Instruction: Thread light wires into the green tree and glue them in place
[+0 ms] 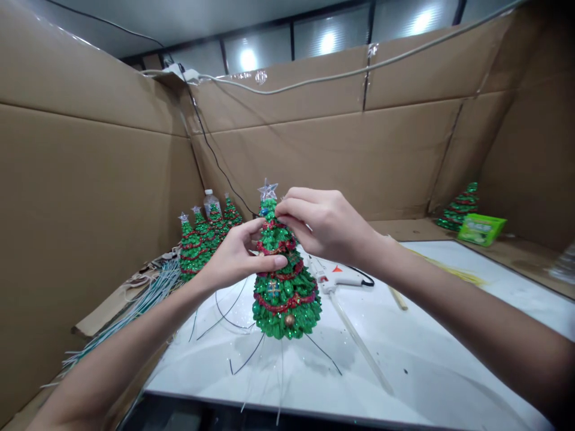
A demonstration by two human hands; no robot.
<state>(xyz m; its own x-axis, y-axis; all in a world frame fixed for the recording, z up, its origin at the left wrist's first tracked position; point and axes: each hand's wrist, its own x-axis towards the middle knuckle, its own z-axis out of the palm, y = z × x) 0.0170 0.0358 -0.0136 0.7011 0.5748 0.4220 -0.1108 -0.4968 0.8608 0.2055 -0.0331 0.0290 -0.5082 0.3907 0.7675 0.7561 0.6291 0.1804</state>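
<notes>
A small green Christmas tree [286, 293] with red garlands, tiny ornaments and a clear star [268, 191] on top stands on the white table [449, 359]. My left hand [236, 254] grips the tree's left side at mid height, thumb and fingers closed on the branches. My right hand [321, 222] is at the upper part of the tree just below the star, its fingers pinched together on something I cannot make out. Thin dark wires [233, 317] lie spread on the table around the tree's base.
A white glue gun [335, 278] with a glue stick lies behind the tree. Several finished trees [202, 236] and a plastic bottle [211, 202] stand at back left, beside a bundle of pale wires [139, 305]. One more tree [459, 208] and a green box [481, 229] sit at right. Cardboard walls surround the table.
</notes>
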